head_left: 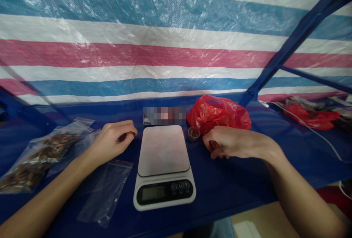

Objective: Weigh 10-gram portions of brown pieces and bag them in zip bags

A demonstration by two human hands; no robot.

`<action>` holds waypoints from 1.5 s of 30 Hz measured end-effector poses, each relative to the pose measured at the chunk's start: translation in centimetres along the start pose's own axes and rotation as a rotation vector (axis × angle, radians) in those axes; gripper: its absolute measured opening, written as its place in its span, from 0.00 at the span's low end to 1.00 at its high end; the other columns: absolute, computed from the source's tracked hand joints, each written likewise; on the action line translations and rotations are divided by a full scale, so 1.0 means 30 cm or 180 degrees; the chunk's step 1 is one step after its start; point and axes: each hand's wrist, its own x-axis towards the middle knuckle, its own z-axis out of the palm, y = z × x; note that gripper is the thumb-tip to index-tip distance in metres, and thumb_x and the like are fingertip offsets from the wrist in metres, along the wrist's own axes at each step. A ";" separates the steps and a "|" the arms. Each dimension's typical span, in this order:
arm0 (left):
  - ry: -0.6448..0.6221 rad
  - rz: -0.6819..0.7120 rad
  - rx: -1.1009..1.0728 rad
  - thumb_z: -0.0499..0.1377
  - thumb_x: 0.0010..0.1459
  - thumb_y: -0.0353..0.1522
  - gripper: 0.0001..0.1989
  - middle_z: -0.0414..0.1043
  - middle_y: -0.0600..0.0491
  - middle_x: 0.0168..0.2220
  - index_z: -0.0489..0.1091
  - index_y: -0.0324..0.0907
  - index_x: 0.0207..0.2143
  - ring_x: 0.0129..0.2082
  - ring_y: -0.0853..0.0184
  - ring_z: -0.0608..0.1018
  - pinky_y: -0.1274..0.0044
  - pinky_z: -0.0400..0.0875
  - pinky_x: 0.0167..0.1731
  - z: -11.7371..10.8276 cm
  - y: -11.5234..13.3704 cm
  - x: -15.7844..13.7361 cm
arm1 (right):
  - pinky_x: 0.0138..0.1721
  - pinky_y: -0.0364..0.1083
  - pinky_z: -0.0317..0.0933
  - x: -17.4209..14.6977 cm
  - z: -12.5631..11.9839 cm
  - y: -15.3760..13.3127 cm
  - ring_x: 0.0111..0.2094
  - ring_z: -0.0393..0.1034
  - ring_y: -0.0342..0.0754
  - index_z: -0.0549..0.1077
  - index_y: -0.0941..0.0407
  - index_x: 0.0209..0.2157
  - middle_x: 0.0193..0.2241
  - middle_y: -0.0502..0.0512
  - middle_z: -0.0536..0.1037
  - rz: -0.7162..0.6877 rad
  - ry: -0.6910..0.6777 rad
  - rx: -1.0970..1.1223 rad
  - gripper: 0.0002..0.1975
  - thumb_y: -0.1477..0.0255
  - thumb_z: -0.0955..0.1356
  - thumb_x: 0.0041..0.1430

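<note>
My left hand (118, 137) rests on the blue table left of the kitchen scale, its fingers curled in and nothing visible in them. A white digital kitchen scale (164, 152) stands between my hands, its plate bare and its display reading about 0.0. Right of it, my right hand (220, 143) lies with curled fingers in front of a red plastic bag (220, 113); the inside of its grip is hidden. A small clear cup (194, 134) with brown pieces in it sits between the scale and my right hand. Clear zip bags (106, 194) lie under and near my left forearm.
Zip bags filled with brown dried pieces (49, 153) lie at the left. A blurred-out flat object (165, 116) is behind the scale. Blue metal posts (291, 44) and a striped tarp (165, 55) close the back. A white cable (310, 128) and another red bag (310, 117) lie at right.
</note>
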 end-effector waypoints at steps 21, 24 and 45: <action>0.0057 0.0059 0.0029 0.52 0.65 0.26 0.14 0.77 0.54 0.30 0.75 0.41 0.30 0.27 0.71 0.78 0.80 0.67 0.29 -0.010 0.005 -0.007 | 0.38 0.47 0.70 -0.036 -0.105 -0.011 0.35 0.79 0.51 0.82 0.56 0.39 0.36 0.58 0.85 -0.1135 0.2998 -0.0172 0.11 0.67 0.68 0.67; 0.0069 0.0074 0.0019 0.52 0.65 0.26 0.14 0.77 0.55 0.31 0.75 0.41 0.31 0.27 0.71 0.78 0.80 0.66 0.28 -0.006 0.004 -0.006 | 0.34 0.47 0.68 -0.046 -0.146 0.067 0.29 0.77 0.51 0.80 0.56 0.34 0.30 0.55 0.84 -0.0553 0.3035 -0.0420 0.08 0.72 0.67 0.63; 0.0063 0.0095 -0.0028 0.52 0.65 0.25 0.13 0.75 0.55 0.30 0.75 0.41 0.31 0.27 0.71 0.77 0.79 0.67 0.30 -0.008 0.004 -0.007 | 0.57 0.53 0.69 0.114 -0.072 0.161 0.54 0.78 0.59 0.82 0.56 0.48 0.51 0.64 0.83 -0.0406 0.2079 -0.1583 0.19 0.86 0.66 0.63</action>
